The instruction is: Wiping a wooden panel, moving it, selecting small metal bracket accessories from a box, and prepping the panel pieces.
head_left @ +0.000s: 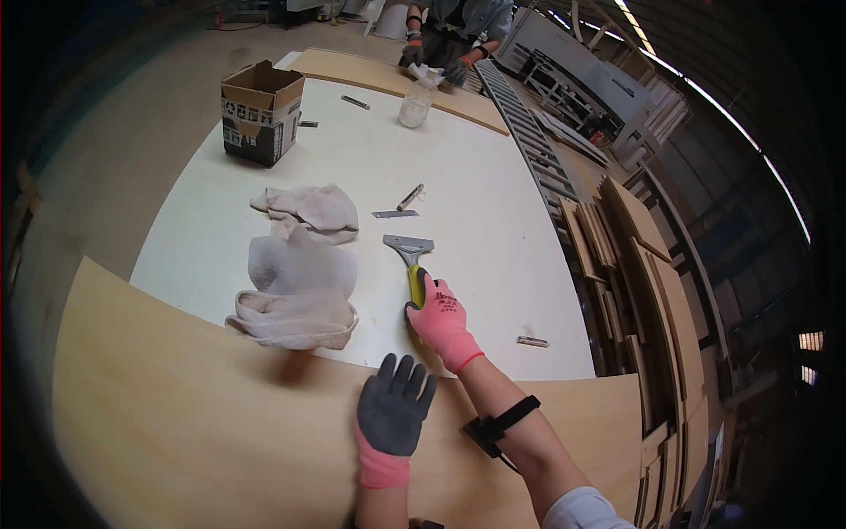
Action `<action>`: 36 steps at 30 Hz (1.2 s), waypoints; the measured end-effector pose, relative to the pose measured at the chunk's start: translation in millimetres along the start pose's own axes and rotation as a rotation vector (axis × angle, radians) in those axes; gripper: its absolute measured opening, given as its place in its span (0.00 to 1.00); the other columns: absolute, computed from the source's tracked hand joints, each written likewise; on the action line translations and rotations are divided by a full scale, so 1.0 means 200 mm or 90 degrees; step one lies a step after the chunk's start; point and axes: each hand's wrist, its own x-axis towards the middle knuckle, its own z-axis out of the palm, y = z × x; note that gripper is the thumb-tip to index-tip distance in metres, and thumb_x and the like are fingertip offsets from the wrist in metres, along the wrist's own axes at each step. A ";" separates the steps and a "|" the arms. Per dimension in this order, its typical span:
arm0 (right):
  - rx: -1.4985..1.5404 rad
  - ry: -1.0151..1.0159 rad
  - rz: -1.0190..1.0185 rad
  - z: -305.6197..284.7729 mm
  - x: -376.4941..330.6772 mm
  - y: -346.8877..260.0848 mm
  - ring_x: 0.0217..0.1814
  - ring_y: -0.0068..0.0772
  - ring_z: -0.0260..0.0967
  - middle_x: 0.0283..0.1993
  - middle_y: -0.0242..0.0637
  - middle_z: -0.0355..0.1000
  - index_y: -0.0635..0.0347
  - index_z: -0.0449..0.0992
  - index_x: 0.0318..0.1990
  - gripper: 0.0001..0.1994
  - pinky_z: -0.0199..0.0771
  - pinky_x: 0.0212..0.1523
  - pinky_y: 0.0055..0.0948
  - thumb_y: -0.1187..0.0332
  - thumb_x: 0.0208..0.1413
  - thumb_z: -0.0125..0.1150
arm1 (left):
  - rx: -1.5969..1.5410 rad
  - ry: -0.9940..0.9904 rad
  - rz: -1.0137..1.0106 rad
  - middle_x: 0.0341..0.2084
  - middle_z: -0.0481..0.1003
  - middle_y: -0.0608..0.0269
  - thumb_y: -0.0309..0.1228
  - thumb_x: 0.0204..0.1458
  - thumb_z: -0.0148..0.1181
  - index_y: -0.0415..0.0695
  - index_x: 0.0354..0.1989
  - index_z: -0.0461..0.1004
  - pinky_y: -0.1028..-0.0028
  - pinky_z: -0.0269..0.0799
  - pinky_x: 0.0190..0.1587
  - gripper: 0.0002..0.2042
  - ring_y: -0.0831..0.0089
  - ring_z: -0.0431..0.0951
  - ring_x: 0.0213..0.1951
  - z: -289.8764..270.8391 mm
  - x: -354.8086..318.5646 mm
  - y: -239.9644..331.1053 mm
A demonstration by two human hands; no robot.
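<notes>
Your right hand [438, 319] fingers clamp the scraper [412, 264] by its yellow handle, light, stiff, blade sharp; left hand [394, 414] fingers spread flat on the board [203, 423].

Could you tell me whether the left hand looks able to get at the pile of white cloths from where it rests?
Probably yes: the left hand lies flat on the wooden board, and nothing stands between it and the white cloths.

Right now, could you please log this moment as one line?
left hand flat on wood panel | right hand gripping scraper | towels beside
</notes>
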 end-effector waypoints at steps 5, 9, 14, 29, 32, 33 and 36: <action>0.146 0.048 -0.098 0.10 -0.01 0.05 0.53 0.42 0.62 0.52 0.40 0.62 0.52 0.57 0.60 0.30 0.66 0.50 0.36 0.58 0.48 0.55 | 0.042 0.010 0.101 0.52 0.68 0.61 0.40 0.59 0.39 0.48 0.55 0.65 0.56 0.50 0.62 0.19 0.63 0.66 0.54 0.06 -0.02 0.10; 0.406 0.094 -0.205 0.05 0.11 0.05 0.40 0.33 0.69 0.48 0.41 0.68 0.56 0.62 0.57 0.24 0.70 0.43 0.27 0.68 0.50 0.56 | 0.049 0.041 0.090 0.52 0.68 0.62 0.40 0.59 0.38 0.48 0.55 0.65 0.56 0.50 0.62 0.19 0.63 0.66 0.55 0.01 -0.01 0.10; 0.067 0.202 -0.215 0.04 0.61 -0.05 0.57 0.42 0.59 0.58 0.41 0.59 0.49 0.62 0.57 0.22 0.60 0.56 0.36 0.63 0.53 0.51 | 0.078 0.134 0.091 0.47 0.69 0.64 0.39 0.58 0.37 0.47 0.51 0.65 0.57 0.51 0.60 0.17 0.63 0.66 0.50 0.09 -0.04 0.07; 0.497 0.185 -0.062 -0.14 0.61 0.12 0.26 0.22 0.69 0.28 0.34 0.75 0.60 0.76 0.40 0.12 0.67 0.28 0.21 0.73 0.46 0.53 | 0.178 0.109 0.154 0.55 0.62 0.50 0.41 0.59 0.36 0.43 0.60 0.55 0.52 0.51 0.60 0.23 0.53 0.64 0.54 0.02 -0.04 0.04; 0.552 0.089 -0.161 -0.23 0.10 0.16 0.25 0.14 0.65 0.26 0.30 0.73 0.58 0.76 0.39 0.13 0.66 0.25 0.17 0.77 0.43 0.53 | 0.292 0.152 0.166 0.54 0.62 0.48 0.41 0.59 0.37 0.42 0.60 0.55 0.53 0.52 0.60 0.23 0.55 0.64 0.54 0.04 -0.04 0.02; 0.499 -0.025 -0.155 -0.25 -0.07 0.17 0.24 0.15 0.65 0.30 0.32 0.74 0.58 0.75 0.40 0.14 0.68 0.26 0.18 0.78 0.42 0.54 | 0.378 0.171 0.203 0.54 0.62 0.47 0.41 0.60 0.36 0.41 0.60 0.55 0.55 0.53 0.60 0.23 0.56 0.64 0.55 0.08 -0.04 -0.01; 0.402 -0.148 -0.392 -0.21 -0.39 0.28 0.41 0.35 0.71 0.47 0.39 0.70 0.59 0.74 0.39 0.14 0.72 0.42 0.30 0.77 0.40 0.59 | 0.547 0.191 0.200 0.53 0.62 0.47 0.42 0.60 0.35 0.39 0.59 0.55 0.59 0.55 0.59 0.24 0.58 0.64 0.54 0.09 -0.06 -0.06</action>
